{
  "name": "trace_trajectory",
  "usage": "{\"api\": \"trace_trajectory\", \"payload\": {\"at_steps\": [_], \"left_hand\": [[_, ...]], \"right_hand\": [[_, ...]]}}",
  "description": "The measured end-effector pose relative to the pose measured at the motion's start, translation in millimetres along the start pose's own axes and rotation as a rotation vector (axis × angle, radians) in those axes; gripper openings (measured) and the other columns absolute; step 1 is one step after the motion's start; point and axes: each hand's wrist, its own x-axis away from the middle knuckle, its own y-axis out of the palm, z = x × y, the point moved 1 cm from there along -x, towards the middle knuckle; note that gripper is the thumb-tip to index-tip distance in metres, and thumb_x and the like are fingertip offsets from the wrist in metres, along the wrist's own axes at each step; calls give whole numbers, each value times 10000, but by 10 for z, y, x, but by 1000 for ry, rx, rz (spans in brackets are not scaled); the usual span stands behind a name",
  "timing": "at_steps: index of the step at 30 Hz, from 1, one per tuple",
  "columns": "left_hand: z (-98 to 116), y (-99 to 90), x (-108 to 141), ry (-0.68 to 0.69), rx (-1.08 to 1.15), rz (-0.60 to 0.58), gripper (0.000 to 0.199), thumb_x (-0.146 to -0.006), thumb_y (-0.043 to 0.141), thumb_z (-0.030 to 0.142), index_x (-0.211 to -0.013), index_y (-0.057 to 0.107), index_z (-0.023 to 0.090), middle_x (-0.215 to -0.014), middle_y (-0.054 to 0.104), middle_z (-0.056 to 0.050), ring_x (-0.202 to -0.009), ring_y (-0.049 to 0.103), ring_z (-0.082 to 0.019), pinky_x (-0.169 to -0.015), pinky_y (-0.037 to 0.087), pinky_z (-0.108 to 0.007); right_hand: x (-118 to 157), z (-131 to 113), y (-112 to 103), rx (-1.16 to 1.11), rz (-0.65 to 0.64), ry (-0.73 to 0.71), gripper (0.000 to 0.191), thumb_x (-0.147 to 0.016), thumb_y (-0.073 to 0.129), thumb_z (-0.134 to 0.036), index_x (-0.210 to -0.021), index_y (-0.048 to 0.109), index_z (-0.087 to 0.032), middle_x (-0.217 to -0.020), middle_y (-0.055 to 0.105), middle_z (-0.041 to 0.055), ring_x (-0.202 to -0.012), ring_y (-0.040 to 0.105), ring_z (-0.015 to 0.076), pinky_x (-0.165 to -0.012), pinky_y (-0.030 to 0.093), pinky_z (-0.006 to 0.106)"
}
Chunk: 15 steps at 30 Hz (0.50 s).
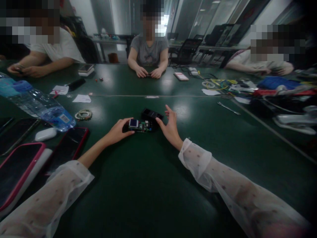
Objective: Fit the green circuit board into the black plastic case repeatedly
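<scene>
Circuit board (pixel 144 126) with a small screen (pixel 134 123) at its left end: centre of the frame, low over the counter (pixel 119 185). Whether it touches the surface, cannot tell. Black case (pixel 151 114) sits just beyond it, set at an angle.

Left hand (pixel 121 129): fingers clamped on the left end of the circuit board, around the screen. Right hand (pixel 170 127): thumb and fingers spread apart, thumb tip at the right end of the black case; contact not clear from this angle.

Risks, as judged:
1. Pinch too hard or too near the screen: glass may crack or work loose, since the grip is all at that end.
2. Right end of the circuit board has no visible finger under it; a push there could twist it out of the left hand.
3. Black case looks ungripped; a thumb nudge could skid it across the smooth counter.
4. Bare parts on the circuit board could scrape the black case if the two knock together.
</scene>
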Motion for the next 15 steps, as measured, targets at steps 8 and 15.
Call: {"api": "trace_trajectory", "payload": {"at_steps": [8, 15], "left_hand": [[-18, -1, 1, -12, -1, -13, 660, -830, 651, 443, -1412, 379, 293, -1347, 484, -83, -1217, 480, -292, -992, 434, -504], [-9, -6, 2, -15, 13, -18, 656, -826, 647, 456, -1408, 382, 310, -1340, 488, -87, -1194, 495, -298, -972, 447, -524]], "right_hand": [[-3, -21, -16, -10, -4, 19, 681, -848, 611, -361, -1445, 287, -312, -1245, 418, 110, -1150, 472, 297, -995, 433, 547], [1, 7, 8, -51, -49, 38, 525, -822, 652, -379, -1313, 477, -317, -1200, 431, 92, -1180, 459, 310, -1009, 438, 560]]}}
